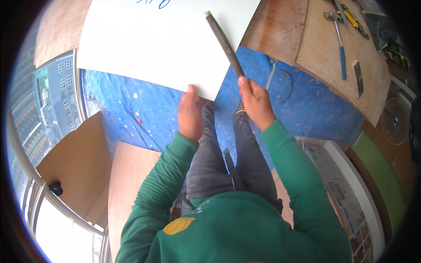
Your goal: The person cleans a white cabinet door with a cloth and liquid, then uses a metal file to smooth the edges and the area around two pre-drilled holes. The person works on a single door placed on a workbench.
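My left hand [190, 115] grips the near edge of a large white board [153, 48], thumb on top and fingers underneath. Blue handwriting shows at the board's far edge. In my right hand [255, 100] is a long, dark, rough-surfaced bar like a file [224, 45], held by its near end. Its pale far tip points up and to the left, over the right part of the board. Whether the bar touches the board I cannot tell.
Blue sheeting [302, 103] covers the floor, and a wooden panel [72, 168] leans at left by the window. On the wooden table [315, 57] at right lie a hammer [341, 57], pliers [353, 17] with yellow handles and a dark flat block [358, 79]. Boards stand at lower right.
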{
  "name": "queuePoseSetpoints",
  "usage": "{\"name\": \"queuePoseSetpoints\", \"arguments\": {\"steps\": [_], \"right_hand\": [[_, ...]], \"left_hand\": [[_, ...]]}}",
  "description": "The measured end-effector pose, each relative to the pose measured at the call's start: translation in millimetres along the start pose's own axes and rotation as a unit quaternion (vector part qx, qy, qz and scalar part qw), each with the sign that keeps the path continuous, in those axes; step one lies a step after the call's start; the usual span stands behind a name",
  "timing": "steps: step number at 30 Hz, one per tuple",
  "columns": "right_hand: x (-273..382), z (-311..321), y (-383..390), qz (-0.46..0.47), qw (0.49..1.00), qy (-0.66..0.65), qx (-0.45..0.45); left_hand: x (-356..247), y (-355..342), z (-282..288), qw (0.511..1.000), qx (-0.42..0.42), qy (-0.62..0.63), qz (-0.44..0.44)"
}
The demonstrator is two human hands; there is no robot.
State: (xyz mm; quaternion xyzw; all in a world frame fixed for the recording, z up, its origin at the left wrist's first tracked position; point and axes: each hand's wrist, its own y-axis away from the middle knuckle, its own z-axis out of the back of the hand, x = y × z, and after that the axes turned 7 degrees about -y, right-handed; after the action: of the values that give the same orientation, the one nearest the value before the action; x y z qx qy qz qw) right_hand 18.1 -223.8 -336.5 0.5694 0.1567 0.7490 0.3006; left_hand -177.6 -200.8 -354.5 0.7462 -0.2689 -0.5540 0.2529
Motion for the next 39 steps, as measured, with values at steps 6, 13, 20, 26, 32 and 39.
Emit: {"name": "queuePoseSetpoints", "arguments": {"steps": [6,13,20,26,32,39], "right_hand": [[3,-2,-18,0.016,0.997,-0.065,-0.040],[1,7,-11,-0.030,0.998,-0.044,-0.025],[-8,-4,-2,-0.030,0.996,-0.078,-0.024],[2,6,-20,-0.039,0.993,-0.102,-0.041],[40,3,-37,-0.080,0.968,-0.235,-0.025],[-5,27,4,-0.050,0.959,-0.275,-0.040]], "left_hand": [[-1,-1,1,1.000,0.003,-0.004,0.001],[-6,2,1,1.000,0.014,-0.018,-0.005],[-3,0,8,0.999,0.025,-0.035,-0.004],[-3,0,3,0.999,0.019,-0.027,0.002],[-5,2,2,0.999,0.028,-0.039,-0.020],[-9,4,-7,0.997,0.062,-0.024,0.029]]}}
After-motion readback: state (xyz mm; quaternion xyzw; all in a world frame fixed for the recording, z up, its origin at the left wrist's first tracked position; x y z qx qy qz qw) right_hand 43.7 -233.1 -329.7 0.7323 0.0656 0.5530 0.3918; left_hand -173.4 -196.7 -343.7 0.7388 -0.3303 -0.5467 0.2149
